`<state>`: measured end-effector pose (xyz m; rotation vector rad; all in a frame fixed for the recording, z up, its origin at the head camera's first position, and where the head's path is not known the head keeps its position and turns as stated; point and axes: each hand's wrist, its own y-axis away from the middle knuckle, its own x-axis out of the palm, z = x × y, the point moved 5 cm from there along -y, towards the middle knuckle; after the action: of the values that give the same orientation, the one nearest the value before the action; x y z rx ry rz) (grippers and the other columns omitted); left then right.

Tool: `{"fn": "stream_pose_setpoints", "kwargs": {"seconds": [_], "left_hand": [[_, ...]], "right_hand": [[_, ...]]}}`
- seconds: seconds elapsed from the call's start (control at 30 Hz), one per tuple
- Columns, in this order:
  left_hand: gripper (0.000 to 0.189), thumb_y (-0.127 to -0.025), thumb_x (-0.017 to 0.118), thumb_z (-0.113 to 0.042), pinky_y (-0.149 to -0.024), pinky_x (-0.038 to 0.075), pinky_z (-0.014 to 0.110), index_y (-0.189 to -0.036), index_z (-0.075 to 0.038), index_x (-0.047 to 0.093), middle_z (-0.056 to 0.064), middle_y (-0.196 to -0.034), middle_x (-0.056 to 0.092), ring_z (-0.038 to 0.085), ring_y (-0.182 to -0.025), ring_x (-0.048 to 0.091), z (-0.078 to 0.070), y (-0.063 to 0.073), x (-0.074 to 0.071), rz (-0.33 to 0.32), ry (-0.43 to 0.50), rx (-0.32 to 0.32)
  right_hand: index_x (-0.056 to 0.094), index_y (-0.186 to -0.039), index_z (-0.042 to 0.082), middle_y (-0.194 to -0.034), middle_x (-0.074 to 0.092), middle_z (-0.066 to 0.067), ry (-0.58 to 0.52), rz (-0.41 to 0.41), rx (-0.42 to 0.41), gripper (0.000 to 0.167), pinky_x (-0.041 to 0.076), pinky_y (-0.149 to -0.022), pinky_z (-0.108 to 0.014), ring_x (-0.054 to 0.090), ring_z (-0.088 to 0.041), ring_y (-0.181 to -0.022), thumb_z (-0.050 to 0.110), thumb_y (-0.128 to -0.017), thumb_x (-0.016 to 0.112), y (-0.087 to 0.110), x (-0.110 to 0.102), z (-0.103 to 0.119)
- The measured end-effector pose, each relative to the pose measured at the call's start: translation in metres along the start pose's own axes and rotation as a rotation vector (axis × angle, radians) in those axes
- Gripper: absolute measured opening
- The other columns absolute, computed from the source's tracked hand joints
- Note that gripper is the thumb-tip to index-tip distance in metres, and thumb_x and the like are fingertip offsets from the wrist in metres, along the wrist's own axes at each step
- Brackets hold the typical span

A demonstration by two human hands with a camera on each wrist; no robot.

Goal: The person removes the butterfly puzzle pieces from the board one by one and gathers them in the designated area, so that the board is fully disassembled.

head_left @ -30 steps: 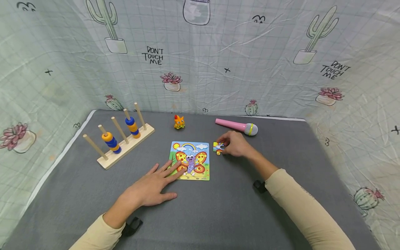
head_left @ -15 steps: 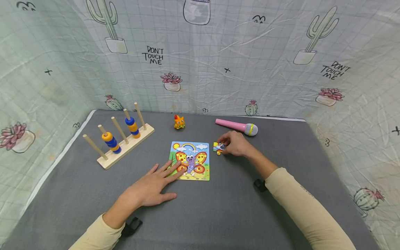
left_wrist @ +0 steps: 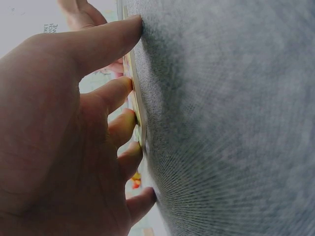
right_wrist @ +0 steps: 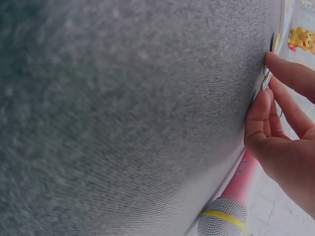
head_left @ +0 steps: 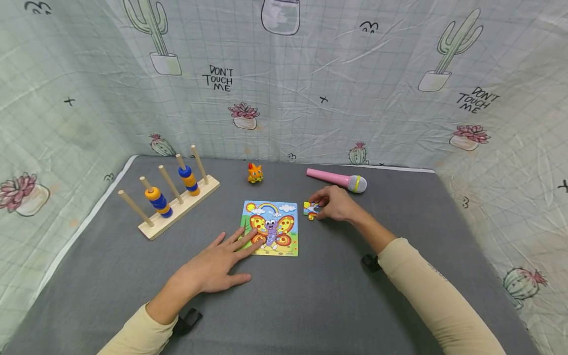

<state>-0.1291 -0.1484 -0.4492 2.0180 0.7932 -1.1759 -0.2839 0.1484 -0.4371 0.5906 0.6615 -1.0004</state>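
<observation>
A square butterfly jigsaw puzzle (head_left: 277,222) lies on the grey table, its picture showing a rainbow, sun and clouds. My left hand (head_left: 217,266) rests with spread, straight fingers over its lower left part, fingertips pressing on the board; the thumb lies on the cloth beside it. In the left wrist view the board's thin edge (left_wrist: 142,120) shows under the fingertips. Just right of the puzzle, my right hand (head_left: 336,204) pinches a small colourful puzzle piece (head_left: 309,209) at the table surface. Part of that piece is hidden by the fingers.
Behind the right hand lies a pink toy microphone (head_left: 330,177) with a silver head. An orange toy figure (head_left: 255,173) stands beyond the puzzle. At left is a wooden peg stand (head_left: 182,209) with blue and orange rings. A patterned cloth (head_left: 284,133) hangs along the back.
</observation>
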Motion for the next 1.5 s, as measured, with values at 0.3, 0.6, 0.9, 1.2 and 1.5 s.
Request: {"fn": "stream_pose_setpoints", "kwargs": {"seconds": [0.3, 0.6, 0.9, 1.2, 1.5], "left_hand": [[0.078, -0.1, 0.066, -0.051, -0.125, 0.013, 0.07, -0.166, -0.029, 0.03, -0.002, -0.176, 0.014, 0.034, -0.163, 0.011, -0.002, 0.0, -0.001, 0.0, -0.003, -0.005], [0.079, -0.1, 0.066, -0.051, -0.125, 0.013, 0.07, -0.166, -0.03, 0.029, -0.002, -0.176, 0.014, 0.035, -0.163, 0.011, -0.002, 0.0, -0.001, -0.001, -0.003, 0.001], [0.079, -0.1, 0.065, -0.051, -0.125, 0.013, 0.07, -0.166, -0.031, 0.028, -0.002, -0.176, 0.013, 0.035, -0.162, 0.011, -0.002, 0.0, -0.002, 0.0, 0.001, 0.004], [0.078, -0.1, 0.064, -0.052, -0.125, 0.012, 0.069, -0.166, -0.031, 0.028, -0.003, -0.176, 0.014, 0.034, -0.163, 0.01, -0.002, 0.0, -0.003, 0.015, 0.004, -0.006], [0.078, -0.1, 0.064, -0.053, -0.125, 0.012, 0.069, -0.166, -0.031, 0.028, -0.004, -0.176, 0.013, 0.033, -0.163, 0.009, -0.001, -0.001, -0.003, 0.029, 0.0, -0.019]], "right_hand": [[0.077, -0.122, 0.006, -0.115, 0.074, -0.012, -0.092, 0.013, 0.026, 0.052, 0.054, -0.084, -0.031, 0.065, -0.026, -0.103, -0.002, -0.073, 0.09, 0.002, -0.001, -0.005], [0.075, -0.122, 0.002, -0.111, 0.073, -0.017, -0.155, -0.023, 0.006, 0.053, 0.053, -0.082, -0.029, 0.067, -0.029, -0.101, -0.003, -0.072, 0.09, 0.004, -0.001, -0.006], [0.075, -0.121, 0.004, -0.111, 0.074, -0.016, -0.198, -0.073, 0.015, 0.047, 0.052, -0.075, -0.026, 0.064, -0.027, -0.098, 0.001, -0.076, 0.089, 0.007, -0.001, 0.006], [0.074, -0.126, 0.005, -0.121, 0.073, -0.014, -0.199, -0.05, -0.017, 0.045, 0.053, -0.08, -0.031, 0.065, -0.028, -0.104, 0.002, -0.082, 0.085, 0.003, 0.008, 0.028], [0.075, -0.124, 0.009, -0.117, 0.072, -0.012, -0.22, -0.004, -0.036, 0.043, 0.052, -0.074, -0.03, 0.066, -0.026, -0.103, 0.002, -0.082, 0.084, -0.007, 0.021, 0.047]]}}
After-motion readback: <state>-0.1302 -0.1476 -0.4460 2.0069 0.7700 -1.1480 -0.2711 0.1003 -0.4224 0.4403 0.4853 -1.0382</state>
